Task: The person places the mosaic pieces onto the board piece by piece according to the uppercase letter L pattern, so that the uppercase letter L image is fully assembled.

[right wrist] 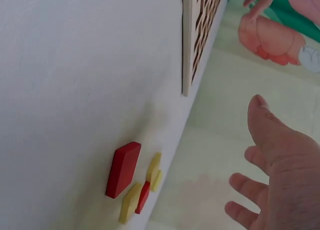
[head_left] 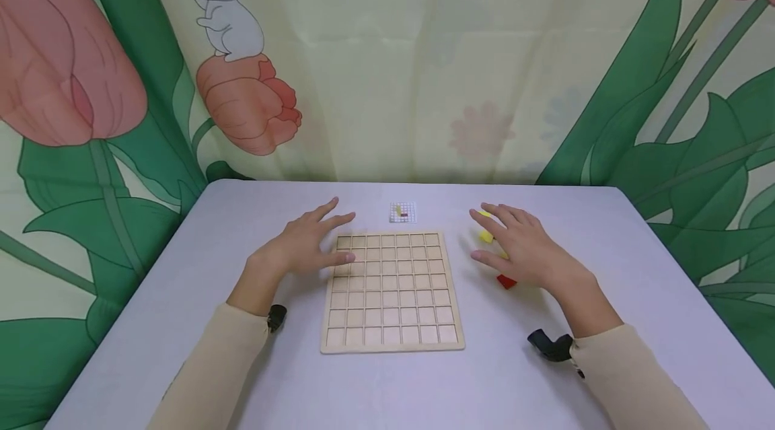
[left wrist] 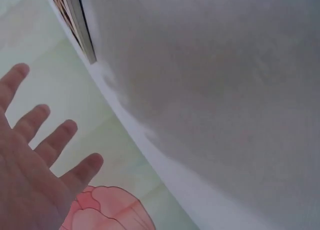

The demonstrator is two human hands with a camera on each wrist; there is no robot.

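left hand (head_left: 298, 243), right hand (head_left: 522, 245): fingers spread, nothing held | risk: red tiles (right wrist: 124, 169), yellow tiles (right wrist: 131, 203) could be scattered | cause: any careless lowering

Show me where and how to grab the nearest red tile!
Try pinching the nearest red tile by two opposite side edges, probably coming straight down with the right hand: it lies flat on the table, with straight, thick sides to hold.
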